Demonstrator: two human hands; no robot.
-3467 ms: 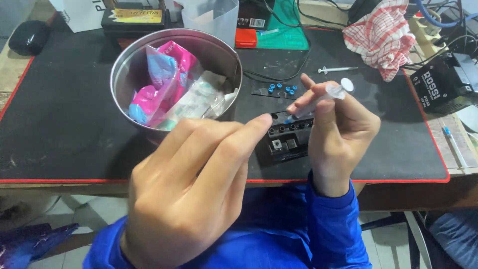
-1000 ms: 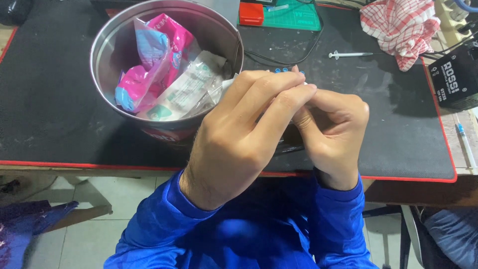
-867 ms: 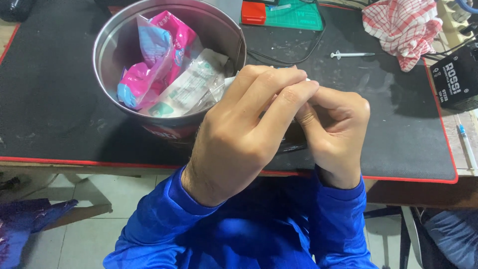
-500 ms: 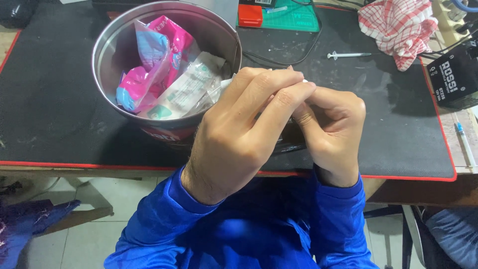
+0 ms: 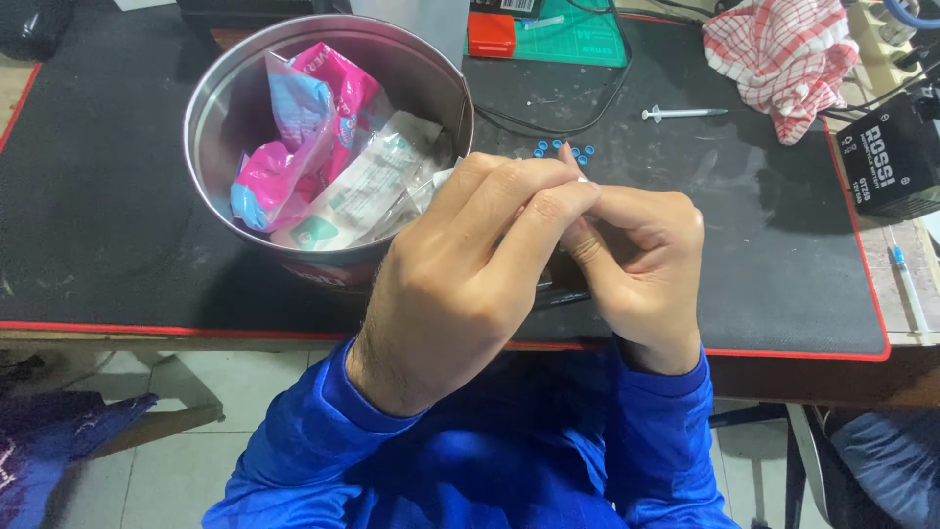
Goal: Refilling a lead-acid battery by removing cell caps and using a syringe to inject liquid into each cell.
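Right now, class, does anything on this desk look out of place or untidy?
A few small blue beads lie loose on the black mat, and a crumpled red-checked cloth sits at the far right. A syringe lies loose too. Nothing looks spilled or broken.

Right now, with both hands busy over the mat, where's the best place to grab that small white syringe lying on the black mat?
Pinch the small white syringe across its thin barrel near the middle, coming straight down from above. It lies flat and alone on the black desk mat, long axis left to right, so fingers should close front to back. The red-and-white checked cloth sits just to its right, so keep off that end.
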